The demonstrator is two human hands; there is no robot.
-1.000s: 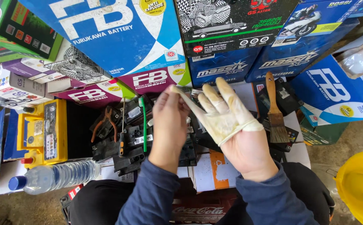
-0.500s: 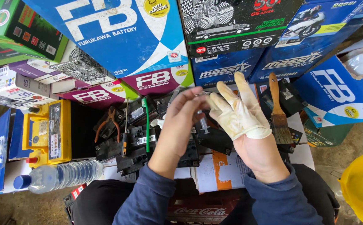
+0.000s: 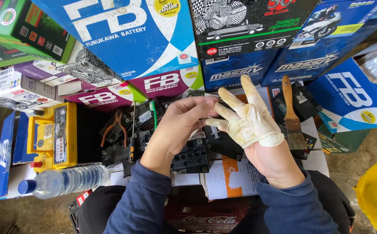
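- Two hands meet above black batteries (image 3: 190,156).
- Left hand (image 3: 182,125) fingers pinch the glove (image 3: 249,123) fingertip.
- Right hand (image 3: 258,134), half-gloved, fingers spread wide.
- Brush (image 3: 291,117) lies just right.

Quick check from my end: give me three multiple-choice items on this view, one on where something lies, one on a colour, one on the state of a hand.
1. Where does the plastic water bottle lie?
A. lower left, on its side
B. upright at far right
C. on top of the stacked boxes

2. What colour is the small battery left of the pliers?
A. red
B. yellow
C. white

3. How is the glove on the right hand?
A. fully on past the wrist
B. partly on, covering fingers and upper palm only
C. absent

Answers:
A, the plastic water bottle lies flat at lower left.
B, the small battery beside the pliers has a yellow case.
B, the glove on the right hand stops short of the wrist, while the left hand pinches a fingertip.
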